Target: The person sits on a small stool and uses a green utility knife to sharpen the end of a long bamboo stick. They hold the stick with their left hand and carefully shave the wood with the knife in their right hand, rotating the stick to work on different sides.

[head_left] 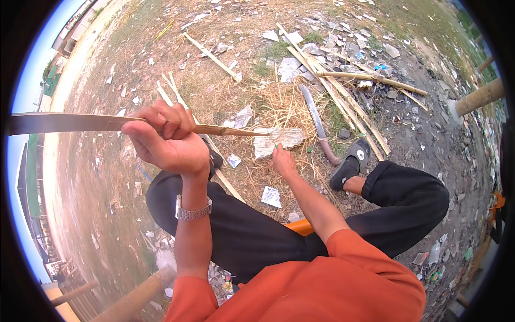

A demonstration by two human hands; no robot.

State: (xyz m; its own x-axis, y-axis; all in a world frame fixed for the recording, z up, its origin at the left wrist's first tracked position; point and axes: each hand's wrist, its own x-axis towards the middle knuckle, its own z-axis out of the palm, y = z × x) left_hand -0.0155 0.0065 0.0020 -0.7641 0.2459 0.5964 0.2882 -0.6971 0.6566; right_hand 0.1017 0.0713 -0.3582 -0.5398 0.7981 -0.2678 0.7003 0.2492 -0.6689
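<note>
My left hand [166,134], with a metal-banded watch [193,209] on its wrist, is raised and closed around a long, thin bamboo strip [80,122]. The strip runs nearly level from the left edge, and its narrow end reaches over a pale, flat wooden block [292,138] on the ground. At the block's near edge is my right hand [284,160], its fingers pinched together. A tiny green bit shows at their tips, too small to name. Right of the block lies a machete [313,110] with a curved brown handle [329,152], touched by neither hand.
Several long split bamboo strips [348,99] lie beyond my right foot [351,163]. Another strip [212,56] rests farther off to the left. Straw, paper scraps [271,196] and broken tile pieces litter the ground. A round pole [479,97] stands at the right.
</note>
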